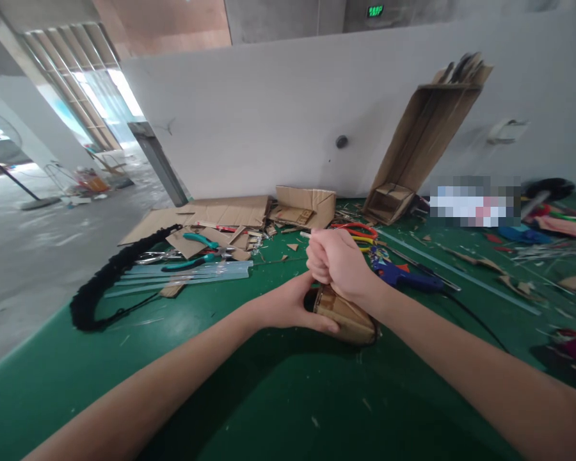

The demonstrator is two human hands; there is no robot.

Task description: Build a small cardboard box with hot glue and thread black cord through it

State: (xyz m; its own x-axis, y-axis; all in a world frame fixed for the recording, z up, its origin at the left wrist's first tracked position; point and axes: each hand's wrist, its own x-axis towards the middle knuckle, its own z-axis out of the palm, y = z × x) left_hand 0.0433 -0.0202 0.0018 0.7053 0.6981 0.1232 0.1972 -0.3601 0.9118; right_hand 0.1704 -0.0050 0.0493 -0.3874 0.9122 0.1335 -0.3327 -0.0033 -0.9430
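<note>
A small brown cardboard box (pixel 348 318), with shiny clear tape or glue on it and a dark lower edge, rests on the green table in front of me. My left hand (pixel 295 304) grips its left end, the thumb along the near side and the other fingers mostly hidden behind. Just above the box, my right hand (pixel 338 259) is closed in a fist. A small pale tip pokes out at the fist's left side, but most of whatever it holds is hidden. Beyond the right wrist lies a blue glue gun (pixel 408 278) with its black cord trailing right.
Teal-handled pliers (pixel 199 241), clear glue sticks (pixel 221 272) and a fuzzy black strip (pixel 89 304) lie on the left. Cardboard sheets (pixel 235 211) and orange-handled scissors (pixel 362 229) are farther back. A tall cardboard holder (pixel 425 141) leans against the white wall. Scraps cover the right side.
</note>
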